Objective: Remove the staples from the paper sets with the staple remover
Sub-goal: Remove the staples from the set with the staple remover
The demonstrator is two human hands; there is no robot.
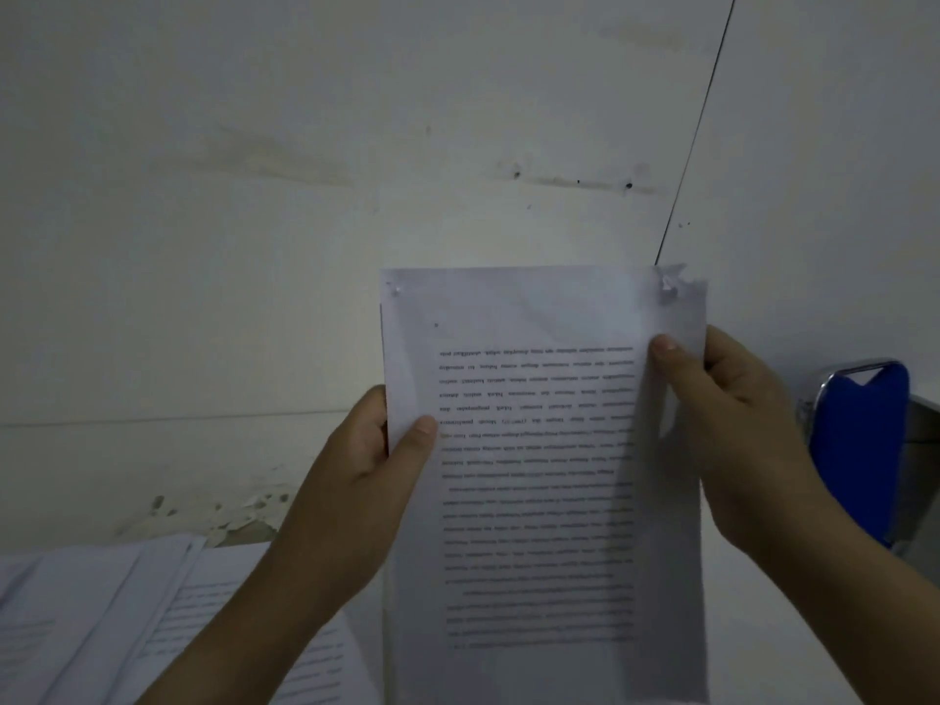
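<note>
I hold a printed paper set (544, 450) upright in front of me, its text upside down. My left hand (366, 450) grips its left edge, thumb on the front. My right hand (732, 429) grips its right edge, thumb on the front near the top. The top right corner (671, 287) is crumpled and torn, and a small mark or staple shows at the top left corner (394, 290). A blue and chrome tool (859, 440), which may be the staple remover, sits just behind my right hand; I cannot tell whether the hand holds it.
A loose pile of printed sheets (127, 618) lies on the surface at the lower left. A pale wall (305, 195) with stains and small holes fills the background. A thin dark line (697, 129) runs down the wall at the upper right.
</note>
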